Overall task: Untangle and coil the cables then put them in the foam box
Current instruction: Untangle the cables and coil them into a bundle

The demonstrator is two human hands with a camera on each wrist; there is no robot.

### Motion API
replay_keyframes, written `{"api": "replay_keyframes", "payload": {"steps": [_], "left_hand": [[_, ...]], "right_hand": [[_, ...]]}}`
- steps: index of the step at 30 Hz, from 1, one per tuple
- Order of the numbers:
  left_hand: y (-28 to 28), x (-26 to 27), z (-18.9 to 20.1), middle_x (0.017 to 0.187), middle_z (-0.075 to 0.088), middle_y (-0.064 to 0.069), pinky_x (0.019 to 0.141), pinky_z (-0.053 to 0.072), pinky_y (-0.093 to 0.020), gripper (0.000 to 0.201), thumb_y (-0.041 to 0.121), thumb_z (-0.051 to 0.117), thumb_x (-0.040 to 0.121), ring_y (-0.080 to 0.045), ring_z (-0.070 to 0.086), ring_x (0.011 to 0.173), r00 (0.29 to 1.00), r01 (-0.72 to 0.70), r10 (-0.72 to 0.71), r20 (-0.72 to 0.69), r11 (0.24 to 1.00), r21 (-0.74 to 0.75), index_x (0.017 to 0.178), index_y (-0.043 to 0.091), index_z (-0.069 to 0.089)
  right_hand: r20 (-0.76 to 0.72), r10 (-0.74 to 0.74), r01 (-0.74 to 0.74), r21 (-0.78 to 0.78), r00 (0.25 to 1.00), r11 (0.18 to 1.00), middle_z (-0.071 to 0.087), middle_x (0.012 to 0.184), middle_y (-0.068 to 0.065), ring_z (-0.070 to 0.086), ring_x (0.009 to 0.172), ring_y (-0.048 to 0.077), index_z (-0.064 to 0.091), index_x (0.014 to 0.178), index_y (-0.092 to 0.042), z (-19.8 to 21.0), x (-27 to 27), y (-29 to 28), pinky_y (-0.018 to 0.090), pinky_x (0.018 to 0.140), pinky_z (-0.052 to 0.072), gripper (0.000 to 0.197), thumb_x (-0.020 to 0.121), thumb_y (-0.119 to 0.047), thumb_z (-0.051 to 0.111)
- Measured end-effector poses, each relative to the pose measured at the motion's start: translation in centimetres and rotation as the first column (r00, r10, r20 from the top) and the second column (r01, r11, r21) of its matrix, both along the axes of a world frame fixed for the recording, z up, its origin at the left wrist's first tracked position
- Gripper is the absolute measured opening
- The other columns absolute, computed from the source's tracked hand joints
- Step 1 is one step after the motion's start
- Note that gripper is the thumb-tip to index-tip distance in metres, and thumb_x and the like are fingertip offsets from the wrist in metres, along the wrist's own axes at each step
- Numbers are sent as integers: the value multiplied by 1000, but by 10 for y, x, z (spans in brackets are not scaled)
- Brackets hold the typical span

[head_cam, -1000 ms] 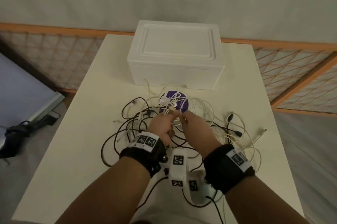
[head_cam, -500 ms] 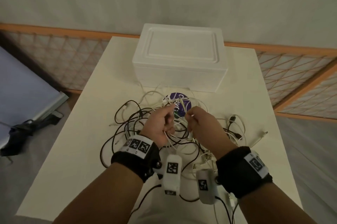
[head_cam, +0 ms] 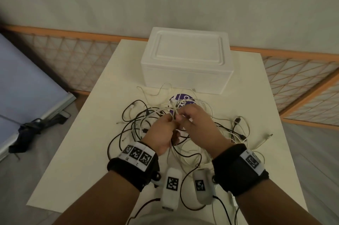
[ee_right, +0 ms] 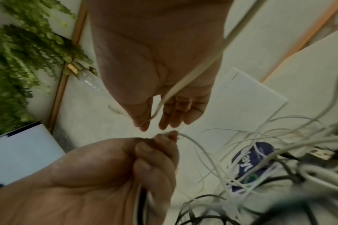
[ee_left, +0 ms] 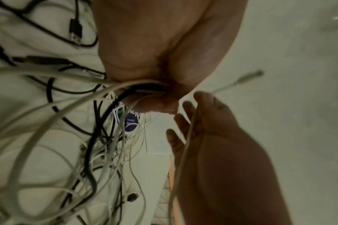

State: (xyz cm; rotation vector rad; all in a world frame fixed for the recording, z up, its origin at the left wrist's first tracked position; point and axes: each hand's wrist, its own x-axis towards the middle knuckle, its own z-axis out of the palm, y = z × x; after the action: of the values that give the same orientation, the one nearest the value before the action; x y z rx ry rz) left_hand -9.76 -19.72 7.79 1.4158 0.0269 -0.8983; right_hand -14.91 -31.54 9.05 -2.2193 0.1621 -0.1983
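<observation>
A tangle of black and white cables point(head_cam: 139, 125) lies on the cream table point(head_cam: 77, 160), in front of the white foam box point(head_cam: 187, 70), whose lid is on. Both hands are held just above the tangle, almost touching. My left hand point(head_cam: 170, 120) is curled round a bunch of black and white strands point(ee_left: 137, 86). My right hand point(head_cam: 187, 117) pinches a thin white cable point(ee_right: 193, 73) between thumb and fingers point(ee_right: 172, 120). That cable's connector end point(ee_left: 249, 76) sticks out past the hand.
A round purple label point(head_cam: 180, 99) lies under the cables near the box. Loose plugs trail toward the table's right edge point(head_cam: 267, 135). An orange lattice fence point(head_cam: 77, 63) runs behind the table. A dark bundle point(head_cam: 27, 131) lies on the floor at left.
The hands have closed the small gap between them and now meet over the tangle. The left hand has gathered strands and the right has taken a white cable.
</observation>
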Motion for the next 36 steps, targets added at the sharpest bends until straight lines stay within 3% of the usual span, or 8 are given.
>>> {"api": "replay_keyframes", "payload": {"steps": [3,8,13,16,24,28,32,36], "left_hand": [[5,-5,3,50,42,1,40,25,-21,25,3,33,98,-7,33,37,976,94,-128,174,977,192,81,10,50],[24,-9,7,51,37,6,46,22,-25,21,13,48,97,-8,29,42,987,87,-105,121,986,145,75,13,51],[38,5,6,61,42,2,44,31,-23,18,11,56,92,-8,33,44,962,-265,254,-100,957,-120,75,14,51],[34,0,5,77,52,-1,45,35,-21,8,17,58,94,-5,38,47,930,-367,354,-102,911,-186,92,11,63],[32,-22,10,75,60,-4,54,33,-26,21,21,49,99,-7,45,51,928,-364,373,1,904,-223,91,14,66],[43,-9,16,75,65,-6,64,48,-32,23,23,43,101,-18,60,65,864,-501,490,-117,814,-293,87,12,57],[91,30,9,54,40,0,55,55,-30,32,25,34,103,-13,47,42,685,-724,689,-238,608,-327,75,14,42],[105,33,6,55,38,2,38,32,-18,27,26,39,100,-11,32,37,714,-680,698,47,708,-190,75,18,44]], "right_hand": [[-87,173,-178,-50,981,983,60,87,-7,54,83,10,61,94,-17,10,11,12,17,73,40,9,95,-22,53],[-231,-76,24,-221,970,975,56,80,1,56,79,25,51,89,-18,11,36,-22,36,72,44,13,97,-21,42],[-188,4,-29,-129,982,991,62,81,-5,54,73,8,65,99,-19,18,26,5,12,65,39,16,95,-28,53],[-140,1,-21,-137,990,990,61,80,-6,53,73,10,66,97,-15,14,23,28,21,64,35,17,94,-28,55],[-93,-102,94,-87,990,992,63,66,-3,56,60,10,50,93,-23,17,8,40,25,55,37,12,88,-28,60],[-150,54,-82,-193,987,978,53,62,-10,48,58,3,58,92,-19,24,0,41,22,55,31,15,89,-34,61],[-242,40,-126,-355,970,926,59,75,-11,56,80,10,66,88,-25,31,-10,9,29,71,45,24,91,-45,53],[-297,-56,-134,-581,953,803,62,84,-4,60,87,18,62,84,-22,34,-12,16,32,74,49,31,95,-45,45]]}}
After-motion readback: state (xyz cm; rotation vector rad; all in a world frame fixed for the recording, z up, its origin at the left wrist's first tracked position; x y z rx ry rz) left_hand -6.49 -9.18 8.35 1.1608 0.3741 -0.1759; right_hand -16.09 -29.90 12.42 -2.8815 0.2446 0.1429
